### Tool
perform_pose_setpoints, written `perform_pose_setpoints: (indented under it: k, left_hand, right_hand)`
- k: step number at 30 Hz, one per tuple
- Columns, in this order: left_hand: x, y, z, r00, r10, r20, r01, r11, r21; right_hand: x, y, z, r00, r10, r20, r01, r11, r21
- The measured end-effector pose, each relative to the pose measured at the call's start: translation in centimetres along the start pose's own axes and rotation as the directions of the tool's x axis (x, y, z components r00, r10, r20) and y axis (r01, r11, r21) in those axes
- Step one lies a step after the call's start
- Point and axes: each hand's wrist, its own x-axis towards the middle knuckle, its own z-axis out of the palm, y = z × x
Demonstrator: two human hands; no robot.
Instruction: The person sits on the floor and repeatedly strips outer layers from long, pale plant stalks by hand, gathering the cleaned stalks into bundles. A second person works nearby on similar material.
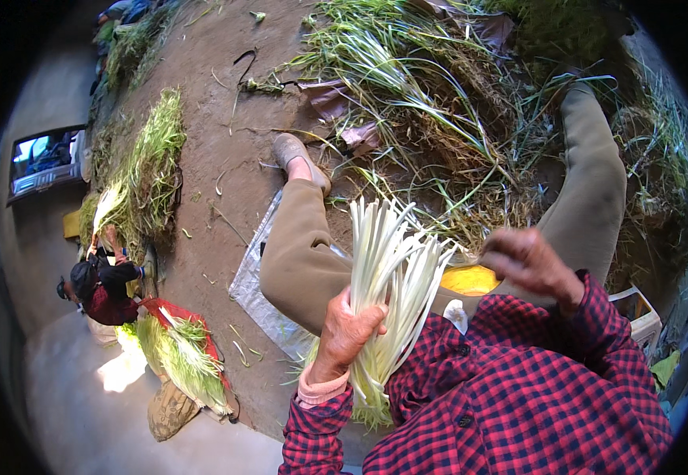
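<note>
My left hand [347, 335] is closed around a thick bundle of long white vegetable stalks [382, 255], perhaps chives or young leeks. White ends fan out above the fist, and pale yellow-green leaves [372, 409] hang below it beside my checked shirt. Over my other thigh, my right hand [522, 261] is blurred, with its fingers curled. Whether it holds anything cannot be made out. A bright yellow surface [469, 280] shows between my legs. On the shirt front lies a small white scrap [455, 314].
A large heap of uncleaned green stalks [403, 89] with matted roots spreads before my feet. A silvery sheet [272, 285] lies under my leg. At left sits another person [106, 285], near a green pile [157, 148] and bundles on red netting [186, 350]. A white plastic stool [640, 317] stands beside me.
</note>
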Motion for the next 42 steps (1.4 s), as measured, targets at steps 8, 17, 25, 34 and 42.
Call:
perform_pose_setpoints:
  k: [8, 17, 25, 34, 42]
  left_hand:
    - [0.1, -0.2, 2.6, 0.984, 0.154, -0.087, -0.112, 0.922, 0.370]
    - [-1.9, -0.4, 6.0, 0.879, 0.476, -0.015, -0.292, 0.564, 0.773]
    - [-3.7, -0.8, 8.0, 0.909, 0.416, -0.005, -0.198, 0.442, 0.875]
    - [-3.7, -1.8, 7.8, 0.870, 0.488, -0.066, -0.150, 0.390, 0.908]
    - [-3.7, -0.5, 8.5, 0.830, 0.548, -0.104, -0.085, 0.308, 0.948]
  right_hand:
    - [-1.9, 7.6, 2.4, 0.986, 0.102, 0.136, 0.069, 0.489, -0.870]
    - [1.6, 6.6, 9.7, 0.931, 0.108, 0.347, -0.281, 0.819, 0.499]
    - [0.5, 10.9, 13.0, 0.937, 0.055, 0.344, -0.346, 0.257, 0.902]
    - [1.4, 9.0, 13.5, 0.940, 0.145, 0.308, -0.340, 0.352, 0.872]
    - [1.6, 7.8, 13.4, 0.940, 0.196, 0.280, -0.337, 0.399, 0.853]
